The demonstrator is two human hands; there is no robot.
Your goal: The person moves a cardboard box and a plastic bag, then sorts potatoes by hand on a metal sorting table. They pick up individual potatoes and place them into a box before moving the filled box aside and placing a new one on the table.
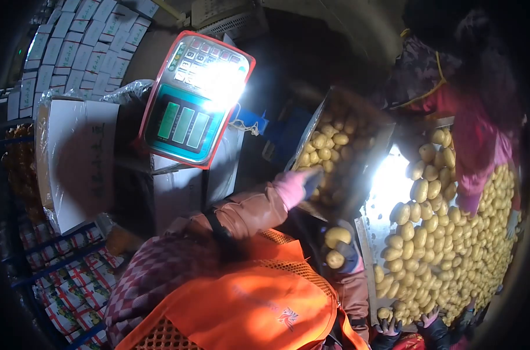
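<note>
My left hand (308, 182), in a dark glove with a pink cuff, is at the near-left edge of a box of potatoes (326, 146). Its fingers are dark and blurred against the box. My right hand (351, 256), gloved in dark blue, holds two potatoes (337, 237) beside the left edge of the sorting table (363, 245). Many loose potatoes (428, 233) lie spread over that table, just right of this hand.
A scale (189, 111) with a lit display stands left of the box. White cartons (81, 157) and stacked printed boxes (81, 52) are at the left. A co-worker's pink sleeve (480, 157) reaches over the potatoes; another person's gloved hands (431, 326) are at the table's lower edge.
</note>
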